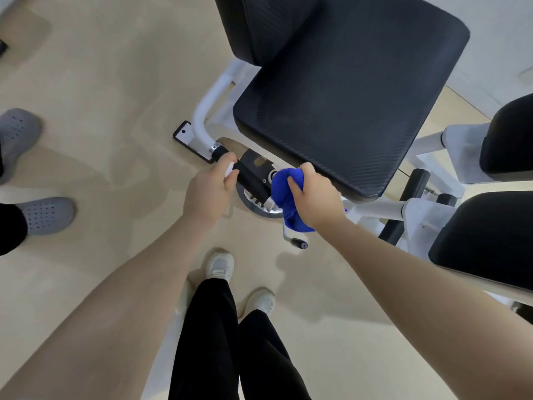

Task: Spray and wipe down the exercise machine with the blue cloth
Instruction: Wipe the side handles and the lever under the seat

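Below the front edge of a wide black padded seat (346,105), a person looking down at their own 2 bare arms works on a white-framed exercise machine (202,111). Their right hand (314,197) grips a bunched blue cloth (284,194), fingers and thumb curled around it, pressing it against the near end of a short black handle (251,177) that juts from the frame beside a round metal dial (259,209). Their left hand (210,189) curls around the far end of that handle, with something small and white (229,168) showing between thumb and fingers; whether this is a spray bottle cannot be told. The cloth looks soft, light and floppy, so it probably handles best wadded in the palm, as here, with a loose tail hanging below the wrist. The handle and frame look rigid and fixed, likely taking firm rubbing without shifting, though a wet grip may turn slippery. A second person's 2 grey perforated clogs (43,215) stand at the left on the pale floor (101,82). More black pads (490,243) sit at the right.
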A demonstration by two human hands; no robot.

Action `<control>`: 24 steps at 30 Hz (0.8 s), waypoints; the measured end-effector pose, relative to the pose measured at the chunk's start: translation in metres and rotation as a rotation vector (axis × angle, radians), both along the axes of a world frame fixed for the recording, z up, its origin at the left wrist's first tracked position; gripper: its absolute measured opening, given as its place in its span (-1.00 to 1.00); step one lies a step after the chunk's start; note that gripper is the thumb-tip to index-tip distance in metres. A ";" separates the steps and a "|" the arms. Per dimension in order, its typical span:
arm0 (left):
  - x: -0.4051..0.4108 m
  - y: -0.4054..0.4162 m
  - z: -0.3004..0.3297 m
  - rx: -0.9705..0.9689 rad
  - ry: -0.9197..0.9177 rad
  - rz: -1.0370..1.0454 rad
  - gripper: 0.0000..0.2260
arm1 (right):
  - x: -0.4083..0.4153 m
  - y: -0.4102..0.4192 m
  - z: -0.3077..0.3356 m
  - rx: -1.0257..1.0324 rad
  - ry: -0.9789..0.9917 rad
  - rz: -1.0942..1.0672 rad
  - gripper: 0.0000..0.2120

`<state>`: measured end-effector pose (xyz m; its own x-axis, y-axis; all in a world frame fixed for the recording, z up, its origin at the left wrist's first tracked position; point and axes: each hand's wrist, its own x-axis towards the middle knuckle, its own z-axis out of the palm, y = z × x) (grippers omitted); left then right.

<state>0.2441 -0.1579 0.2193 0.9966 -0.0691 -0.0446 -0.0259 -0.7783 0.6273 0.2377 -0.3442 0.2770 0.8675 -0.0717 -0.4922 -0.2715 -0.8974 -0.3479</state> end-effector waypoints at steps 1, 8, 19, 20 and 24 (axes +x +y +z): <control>0.001 0.000 0.000 -0.041 0.031 0.027 -0.80 | 0.002 0.005 0.000 0.039 -0.022 -0.052 -0.87; 0.008 0.047 -0.003 -0.360 0.298 0.333 -0.62 | 0.038 0.071 -0.035 -0.120 -0.139 0.203 -0.80; 0.043 0.061 -0.016 -0.498 0.451 0.319 -0.91 | 0.050 0.076 -0.040 -0.262 0.114 0.317 -0.77; 0.045 0.060 -0.015 -0.515 0.461 0.305 -0.91 | 0.052 0.083 -0.042 -0.294 0.081 0.360 -0.77; 0.053 0.060 -0.017 -0.624 0.464 0.358 -0.93 | 0.087 0.125 -0.060 -0.201 -0.107 0.390 -0.79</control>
<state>0.2976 -0.0977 0.2023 0.8534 0.0990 -0.5118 0.5209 -0.1994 0.8300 0.3250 -0.2196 0.2170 0.8939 0.1858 -0.4080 0.1286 -0.9781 -0.1637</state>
